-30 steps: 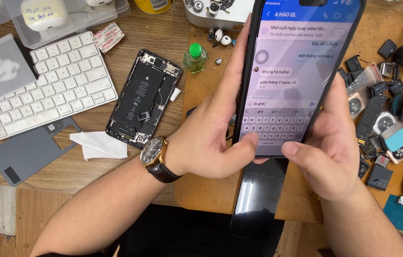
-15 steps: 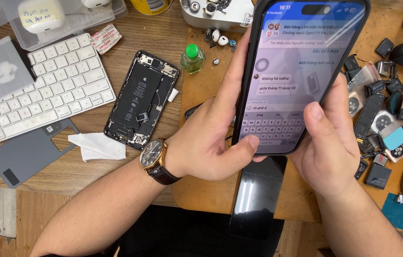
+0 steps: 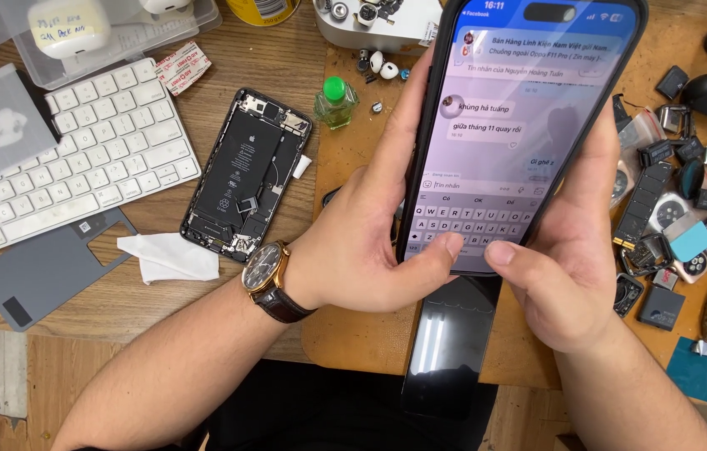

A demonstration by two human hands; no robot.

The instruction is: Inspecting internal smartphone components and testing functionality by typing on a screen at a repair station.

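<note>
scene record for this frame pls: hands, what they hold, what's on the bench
left hand: grips the lit phone, thumb on its on-screen keyboard
right hand: grips the same phone, thumb at its lower edge
wrist: watch with brown strap, on the left
bench left: white keyboard, opened phone with insides showing, white tissue
bench centre: small green-capped bottle, dark glass panel under the hands
bench right: pile of small parts

Person: bare forearms, no sleeves. Left wrist: watch (image 3: 263, 265), gold case, dark dial, brown leather strap.
</note>
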